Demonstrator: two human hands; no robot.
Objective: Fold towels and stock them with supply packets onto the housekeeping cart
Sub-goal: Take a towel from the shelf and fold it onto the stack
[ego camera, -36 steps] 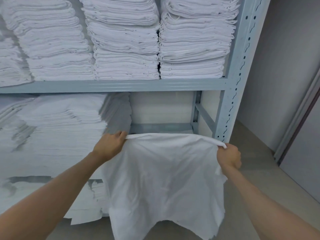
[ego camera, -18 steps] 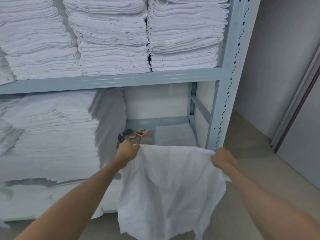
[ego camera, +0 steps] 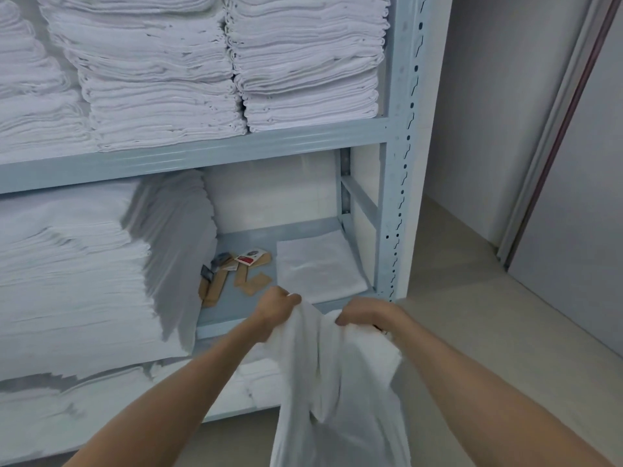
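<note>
A white towel [ego camera: 340, 392] hangs down in front of me, doubled over lengthwise. My left hand [ego camera: 274, 310] pinches one top corner and my right hand [ego camera: 367, 315] grips the other, with the two hands close together just before the shelf's front edge. Several brown and red supply packets [ego camera: 242, 273] lie scattered on the middle shelf behind my hands. A single folded white towel [ego camera: 317, 267] lies flat beside them on the right of that shelf.
A pale blue metal rack [ego camera: 399, 163] holds tall stacks of folded white towels [ego camera: 151, 79] on the upper shelf and another leaning stack [ego camera: 84, 271] at left on the middle shelf. Beige floor and a grey wall with a door frame [ego camera: 556, 146] lie to the right.
My hands have come together, bringing the towel's two top corners near each other, so the spread cloth now hangs folded. The view has dropped, showing the packets and flat towel on the shelf.
</note>
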